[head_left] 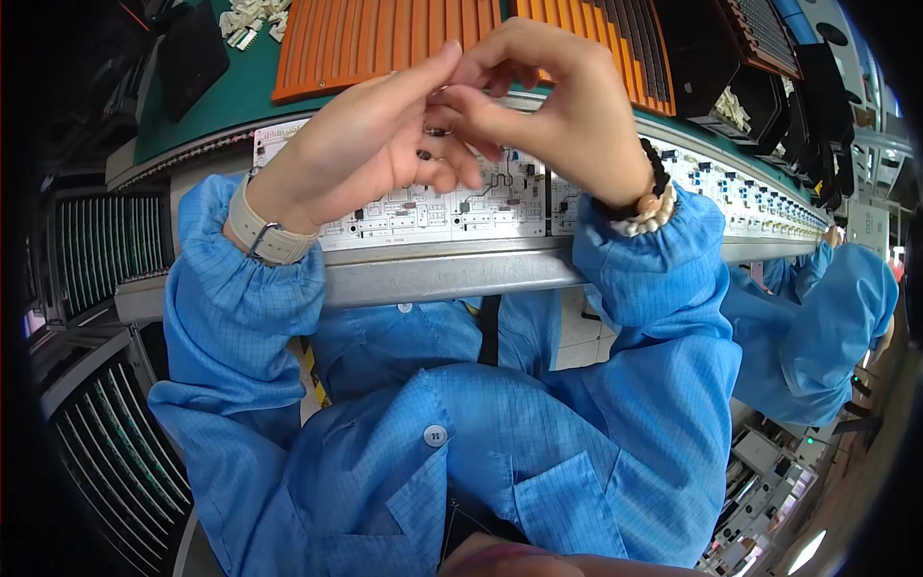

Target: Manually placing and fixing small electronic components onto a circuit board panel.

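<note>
Both hands meet above a white printed circuit board [524, 223] carrying small components. My left hand [361, 144] is turned palm up, with its fingers curled. Small dark components [424, 154] show against its fingers and palm. From the right, my right hand [567, 101] reaches over with thumb and fingers bent together, close to the left thumb and fingertips. Whatever lies in that pinch is hidden by the fingers. A pale watch strap circles the left wrist, and a braided bracelet the right.
A metal rail [442, 277] runs along the near side of the boards. Orange slotted trays [385, 43] stand behind, beside white connectors [252, 17] on a green mat. Racks of boards [111, 236] are at left. Another person in a blue sleeve [836, 327] is at right.
</note>
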Motion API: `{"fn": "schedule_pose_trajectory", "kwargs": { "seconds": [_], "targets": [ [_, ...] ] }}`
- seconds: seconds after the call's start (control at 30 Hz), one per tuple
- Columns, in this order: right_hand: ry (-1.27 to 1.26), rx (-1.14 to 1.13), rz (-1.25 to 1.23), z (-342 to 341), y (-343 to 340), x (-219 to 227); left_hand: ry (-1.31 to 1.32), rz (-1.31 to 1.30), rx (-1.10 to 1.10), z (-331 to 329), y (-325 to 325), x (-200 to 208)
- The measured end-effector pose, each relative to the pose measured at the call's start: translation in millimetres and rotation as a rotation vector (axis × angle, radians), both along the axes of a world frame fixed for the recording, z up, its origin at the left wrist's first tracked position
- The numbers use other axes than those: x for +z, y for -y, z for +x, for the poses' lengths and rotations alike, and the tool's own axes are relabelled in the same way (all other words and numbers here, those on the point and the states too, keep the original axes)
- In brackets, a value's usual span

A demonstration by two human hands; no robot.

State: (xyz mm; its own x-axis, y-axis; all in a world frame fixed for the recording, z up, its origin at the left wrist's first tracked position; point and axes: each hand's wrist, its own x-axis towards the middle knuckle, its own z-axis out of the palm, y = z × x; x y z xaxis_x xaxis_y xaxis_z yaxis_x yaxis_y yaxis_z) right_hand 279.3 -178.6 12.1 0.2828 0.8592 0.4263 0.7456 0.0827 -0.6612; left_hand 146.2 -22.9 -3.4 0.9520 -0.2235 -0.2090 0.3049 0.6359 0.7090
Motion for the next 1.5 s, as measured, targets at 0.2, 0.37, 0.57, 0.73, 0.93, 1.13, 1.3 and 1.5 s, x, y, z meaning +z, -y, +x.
{"fn": "schedule_pose_trajectory", "kwargs": {
  "seconds": [0.2,0.37,0.57,0.73,0.93,1.13,1.3,1.5],
  "targets": [
    [-0.248,0.041,-0.117,0.6,0.4,1.1,0.018,0.169,0.015,-10.1,-10.8,-2.9],
    [-0.341,0.072,-0.155,-0.6,-0.1,-4.9,-0.055,0.133,-0.018,-13.4,-14.0,3.1],
    [-0.417,0.103,-0.194,-1.1,-4.7,-11.7,-0.092,0.114,-0.02,-15.4,-17.9,-1.6],
    [-0.442,0.144,-0.178,-1.8,-6.4,-13.1,-0.077,0.132,-0.034,-18.5,-19.0,-0.2],
    [-0.491,0.191,-0.226,0.4,-6.2,-3.4,-0.095,0.185,-0.009,-18.5,-17.0,8.1],
    [-0.279,0.101,-0.253,11.3,-2.3,4.3,-0.007,0.139,0.19,-17.0,-34.2,1.5],
    [0.112,0.08,-0.268,1.7,-13.3,-8.2,-0.023,0.219,0.321,-20.5,-28.3,12.7],
    [0.055,0.043,-0.432,-6.7,-17.9,-0.8,0.05,0.316,0.146,-21.9,-36.8,14.4]
  ]
}}
